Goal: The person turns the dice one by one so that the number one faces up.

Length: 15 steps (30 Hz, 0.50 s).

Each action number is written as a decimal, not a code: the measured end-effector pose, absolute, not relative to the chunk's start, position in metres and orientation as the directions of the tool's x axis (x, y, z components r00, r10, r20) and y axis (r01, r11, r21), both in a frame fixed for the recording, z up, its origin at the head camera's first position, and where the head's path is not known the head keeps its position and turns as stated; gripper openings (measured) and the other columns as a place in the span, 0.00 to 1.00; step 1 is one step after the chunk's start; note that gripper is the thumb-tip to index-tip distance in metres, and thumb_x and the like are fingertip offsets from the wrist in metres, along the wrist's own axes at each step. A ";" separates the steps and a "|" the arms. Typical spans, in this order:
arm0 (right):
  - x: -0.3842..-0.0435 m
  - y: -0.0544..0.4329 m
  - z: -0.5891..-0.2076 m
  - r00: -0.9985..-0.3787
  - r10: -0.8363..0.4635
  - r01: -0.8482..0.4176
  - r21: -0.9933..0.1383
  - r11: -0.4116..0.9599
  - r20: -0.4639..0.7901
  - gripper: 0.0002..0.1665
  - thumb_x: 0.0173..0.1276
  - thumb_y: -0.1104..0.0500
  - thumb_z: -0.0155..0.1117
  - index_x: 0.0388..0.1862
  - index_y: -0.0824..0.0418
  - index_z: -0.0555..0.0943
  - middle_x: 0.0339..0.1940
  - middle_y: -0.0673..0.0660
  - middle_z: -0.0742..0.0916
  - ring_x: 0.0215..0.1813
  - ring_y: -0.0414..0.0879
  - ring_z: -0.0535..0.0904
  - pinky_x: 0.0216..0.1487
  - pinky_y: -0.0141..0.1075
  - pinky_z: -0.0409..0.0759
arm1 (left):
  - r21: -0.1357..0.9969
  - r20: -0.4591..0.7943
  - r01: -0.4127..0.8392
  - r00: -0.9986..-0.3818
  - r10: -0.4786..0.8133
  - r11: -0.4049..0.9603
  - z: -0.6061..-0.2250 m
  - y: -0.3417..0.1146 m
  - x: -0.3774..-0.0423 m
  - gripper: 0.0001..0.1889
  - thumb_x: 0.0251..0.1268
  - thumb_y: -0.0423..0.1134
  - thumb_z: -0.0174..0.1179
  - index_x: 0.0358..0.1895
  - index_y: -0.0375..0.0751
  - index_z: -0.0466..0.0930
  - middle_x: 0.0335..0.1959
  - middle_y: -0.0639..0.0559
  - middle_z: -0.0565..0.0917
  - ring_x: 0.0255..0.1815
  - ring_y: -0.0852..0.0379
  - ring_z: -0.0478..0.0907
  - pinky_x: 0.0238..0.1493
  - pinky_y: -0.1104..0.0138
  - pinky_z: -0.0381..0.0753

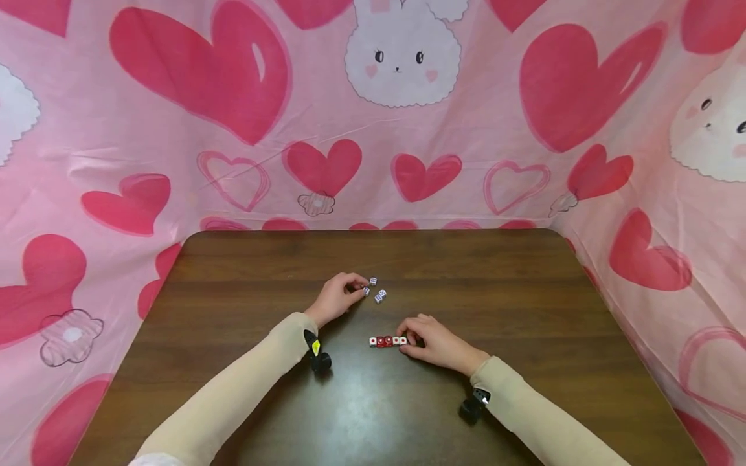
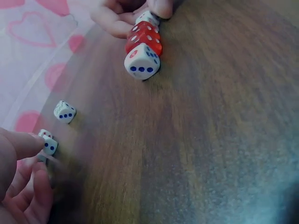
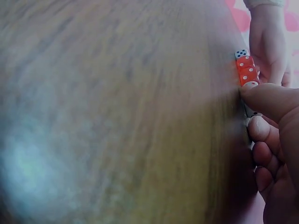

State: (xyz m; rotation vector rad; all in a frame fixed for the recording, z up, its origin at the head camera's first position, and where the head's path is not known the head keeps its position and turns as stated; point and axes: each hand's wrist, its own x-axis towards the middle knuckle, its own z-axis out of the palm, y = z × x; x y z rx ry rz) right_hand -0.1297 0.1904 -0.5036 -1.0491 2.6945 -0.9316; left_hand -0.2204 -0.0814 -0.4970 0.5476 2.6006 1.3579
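Note:
My left hand [image 1: 335, 299] pinches a white die [image 1: 366, 291] between thumb and fingertips, near the middle of the table. Close beside it lie other loose white dice [image 1: 373, 281] with blue pips, two of them side by side [image 1: 381, 296]. Nearer to me runs a straight row of touching dice: a white die [image 1: 373, 341] at the left end, two red dice [image 1: 384, 341] with white pips, then two white dice [image 1: 399, 340]. My right hand [image 1: 438, 342] grips the right end of this row with thumb and fingers, which partly hide the white die [image 3: 252, 111] there.
The dark brown wooden table [image 1: 495, 278] has a rounded far edge. Pink cloth [image 1: 408, 129] printed with hearts and rabbit faces hangs behind it and along both sides. A black wrist camera [image 1: 319, 359] sits on the left cuff, another camera [image 1: 471, 409] on the right cuff.

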 end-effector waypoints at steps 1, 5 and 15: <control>-0.130 0.190 -0.503 -0.755 -0.644 -0.581 -0.579 0.572 0.121 0.12 0.70 0.56 0.74 0.48 0.51 0.81 0.28 0.37 0.75 0.36 0.35 0.67 0.42 0.33 0.70 | 0.807 0.037 0.256 -0.921 0.387 0.532 -0.498 -0.082 -0.222 0.09 0.70 0.34 0.68 0.50 0.45 0.89 0.39 0.50 0.81 0.30 0.57 0.75 0.32 0.65 0.80; -0.131 0.188 -0.502 -0.756 -0.647 -0.570 -0.587 0.575 0.101 0.11 0.71 0.56 0.73 0.48 0.51 0.81 0.28 0.37 0.75 0.36 0.35 0.67 0.43 0.34 0.70 | 0.775 0.052 0.282 -0.920 0.388 0.565 -0.500 -0.083 -0.226 0.08 0.70 0.38 0.69 0.49 0.46 0.90 0.37 0.53 0.83 0.38 0.57 0.75 0.43 0.63 0.76; -0.131 0.189 -0.504 -0.761 -0.641 -0.566 -0.584 0.582 0.099 0.12 0.70 0.56 0.74 0.48 0.51 0.81 0.28 0.37 0.74 0.36 0.36 0.67 0.41 0.33 0.69 | 0.825 -0.012 0.187 -0.937 0.348 0.534 -0.499 -0.083 -0.222 0.08 0.69 0.41 0.71 0.46 0.45 0.90 0.34 0.54 0.85 0.33 0.59 0.76 0.39 0.66 0.74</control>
